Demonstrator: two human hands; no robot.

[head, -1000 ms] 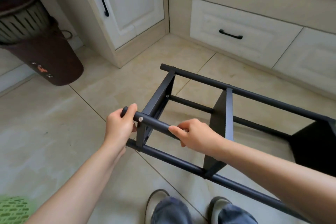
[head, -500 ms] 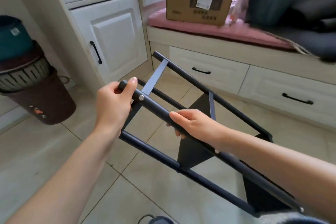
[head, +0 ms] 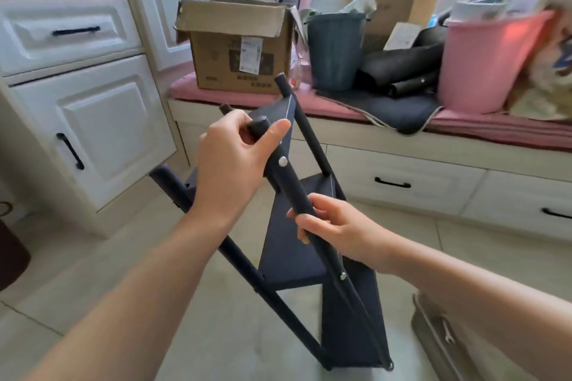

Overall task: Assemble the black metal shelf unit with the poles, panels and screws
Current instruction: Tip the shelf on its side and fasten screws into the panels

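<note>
I have the shelf unit [head: 312,241] tilted up off the tiled floor [head: 216,334], its near front pole [head: 297,195] running from upper left down to lower right across the middle of my view. My left hand [head: 232,164] wraps the top end of that pole, thumb laid along it just above a silver screw [head: 282,161]. My right hand [head: 337,232] holds the same pole lower down, fingers curled round it, with a second screw [head: 342,276] just below the wrist. Three dark panels sit between the poles, the middle panel [head: 291,244] facing me.

Behind the unit runs a window seat with a pink cushion [head: 216,96], and it is crowded: an open cardboard box [head: 238,49] at the left, a grey-blue bin [head: 335,49] beside it, black rolled items [head: 402,71] on a dark mat, then a pink tub [head: 483,65]. White drawers [head: 399,185] with black handles sit under the seat. At the left stands a white cabinet [head: 93,120], close to the unit's far-left pole. On the floor at the right lies something grey with what may be a small wrench [head: 447,332] on it; that corner is blurred.
</note>
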